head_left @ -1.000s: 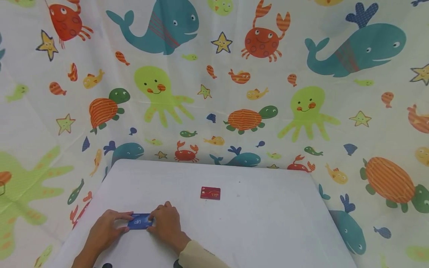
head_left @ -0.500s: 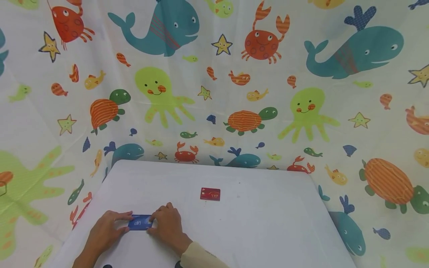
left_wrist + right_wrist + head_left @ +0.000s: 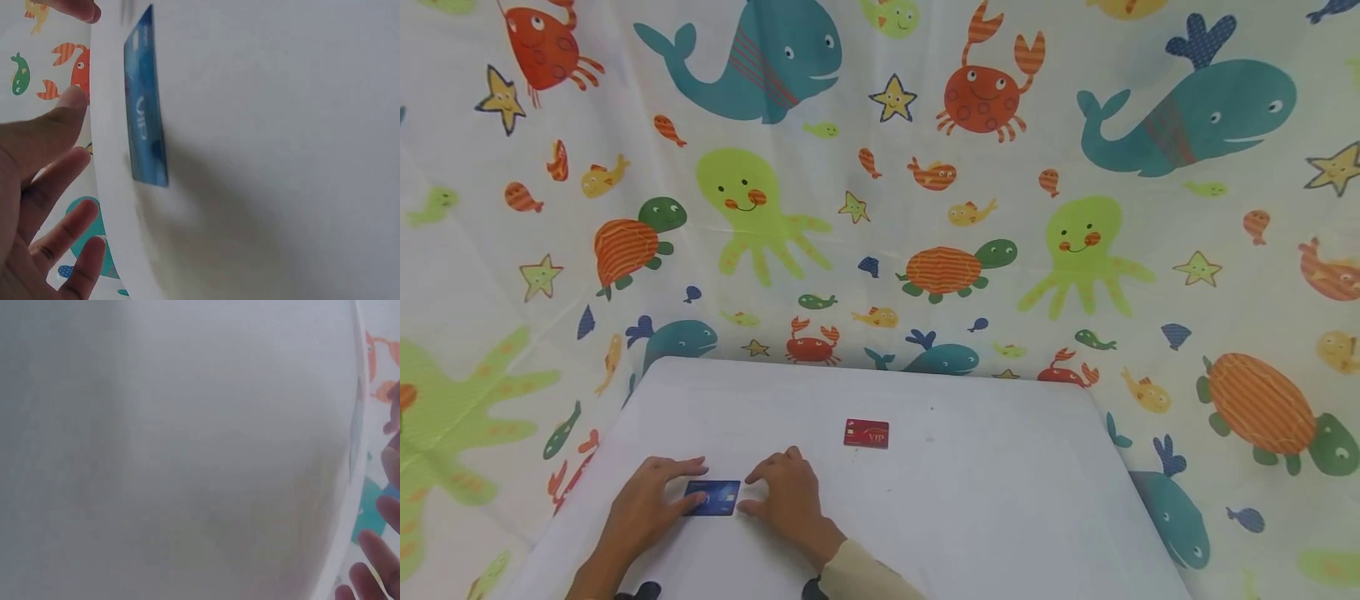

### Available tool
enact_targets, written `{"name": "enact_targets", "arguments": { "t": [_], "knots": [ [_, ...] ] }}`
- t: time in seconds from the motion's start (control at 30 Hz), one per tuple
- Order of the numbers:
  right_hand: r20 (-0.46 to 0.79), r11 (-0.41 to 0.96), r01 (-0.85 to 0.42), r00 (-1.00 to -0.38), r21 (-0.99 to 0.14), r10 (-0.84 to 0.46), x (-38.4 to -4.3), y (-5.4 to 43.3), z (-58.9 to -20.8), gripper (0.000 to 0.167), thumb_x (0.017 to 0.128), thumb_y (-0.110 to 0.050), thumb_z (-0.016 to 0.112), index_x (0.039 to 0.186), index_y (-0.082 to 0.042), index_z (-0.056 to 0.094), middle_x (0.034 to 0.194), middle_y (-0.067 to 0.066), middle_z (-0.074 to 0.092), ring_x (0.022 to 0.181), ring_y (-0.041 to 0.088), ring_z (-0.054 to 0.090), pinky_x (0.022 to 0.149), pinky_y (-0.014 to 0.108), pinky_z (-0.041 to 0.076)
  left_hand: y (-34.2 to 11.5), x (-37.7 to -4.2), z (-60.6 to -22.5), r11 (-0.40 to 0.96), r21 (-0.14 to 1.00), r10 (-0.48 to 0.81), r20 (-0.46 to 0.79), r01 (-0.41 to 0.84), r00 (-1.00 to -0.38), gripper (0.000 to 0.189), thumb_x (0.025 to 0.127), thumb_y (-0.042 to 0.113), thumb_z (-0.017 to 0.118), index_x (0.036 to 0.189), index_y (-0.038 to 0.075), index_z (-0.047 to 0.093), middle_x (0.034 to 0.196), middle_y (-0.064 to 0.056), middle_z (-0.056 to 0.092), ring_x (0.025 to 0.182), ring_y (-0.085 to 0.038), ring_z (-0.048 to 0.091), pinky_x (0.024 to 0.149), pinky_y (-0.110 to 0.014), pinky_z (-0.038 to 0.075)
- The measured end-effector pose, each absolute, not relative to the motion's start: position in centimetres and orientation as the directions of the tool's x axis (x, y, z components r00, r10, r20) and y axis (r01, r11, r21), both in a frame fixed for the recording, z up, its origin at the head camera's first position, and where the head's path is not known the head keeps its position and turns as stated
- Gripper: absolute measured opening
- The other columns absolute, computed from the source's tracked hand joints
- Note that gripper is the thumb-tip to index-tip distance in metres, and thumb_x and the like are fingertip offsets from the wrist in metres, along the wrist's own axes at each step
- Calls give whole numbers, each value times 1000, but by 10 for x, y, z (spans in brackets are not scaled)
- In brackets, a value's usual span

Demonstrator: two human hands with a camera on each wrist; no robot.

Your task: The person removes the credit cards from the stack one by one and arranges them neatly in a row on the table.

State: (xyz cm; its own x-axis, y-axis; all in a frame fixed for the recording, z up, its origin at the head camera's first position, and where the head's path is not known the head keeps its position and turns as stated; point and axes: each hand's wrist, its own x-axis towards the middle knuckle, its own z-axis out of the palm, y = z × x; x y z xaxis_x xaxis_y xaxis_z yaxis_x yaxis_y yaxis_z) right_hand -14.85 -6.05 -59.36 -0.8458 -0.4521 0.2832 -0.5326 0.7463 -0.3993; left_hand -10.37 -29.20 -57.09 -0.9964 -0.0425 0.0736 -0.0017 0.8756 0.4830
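A blue bank-style card (image 3: 724,497) with a chip lies flat on the white table, and the left wrist view shows light lettering on the card (image 3: 144,119). My left hand (image 3: 643,504) is at its left end, thumb and index finger spread apart, the thumb overlapping the card in the head view. In the left wrist view the fingers of this hand (image 3: 44,187) are parted, holding nothing. My right hand (image 3: 792,500) is just off the card's right edge with a gap between thumb and index finger. Its fingers (image 3: 378,553) look loosely extended in the right wrist view.
A red card (image 3: 866,433) marked VIP lies farther back, to the right of the hands. The white table (image 3: 1000,483) ends at a curtain (image 3: 880,275) printed with sea animals. Dark rounded shapes (image 3: 647,590) show at the bottom edge near the wrists.
Both hands held the blue card at its ends before; now the fingers have let go and spread. My right hand has shifted slightly right, off the card's edge. The red card stays put.
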Motion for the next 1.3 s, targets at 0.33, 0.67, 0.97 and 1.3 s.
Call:
{"name": "enact_targets", "arguments": {
  "t": [0.33, 0.67, 0.97, 1.3],
  "knots": [
    [214, 749, -444, -895, -492, -391, -154, -39, -585, 27, 86, -51, 87, 110, -39, 82, 113, -23, 75, 103, 0, 55, 87, 16, 49, -273, -116, -567, 869, 493, -27, 120, 36, -992, 47, 83, 30, 92, 127, 21, 78, 129, -5, 74, 122, -36, 63, 104, -67, 52],
    [268, 732, -424, -906, -534, -329, -162, -10, -579, 29, 88, -47, 87, 112, -32, 82, 114, -19, 76, 106, 3, 59, 93, 23, 55, -248, -130, -564, 855, 507, 6, 198, 108, -980, 44, 82, 26, 94, 123, 20, 80, 132, -5, 75, 123, -34, 62, 103, -64, 54],
    [267, 732, -398, -917, -553, -297, -168, 14, -580, 30, 88, -44, 88, 114, -30, 83, 120, -12, 78, 116, 9, 63, 101, 38, 57, -227, -140, -559, 842, 517, 27, 250, 157, -968, 44, 80, 23, 95, 121, 21, 81, 127, -2, 76, 121, -30, 64, 100, -61, 58],
    [280, 748, -379, -923, -544, -264, -173, 38, -579, 29, 86, -43, 89, 112, -31, 83, 121, -14, 76, 117, 10, 62, 99, 40, 59, -209, -152, -560, 827, 524, 58, 280, 203, -958, 42, 80, 21, 96, 119, 23, 82, 123, -1, 77, 118, -27, 65, 98, -57, 60]
  ]
}}
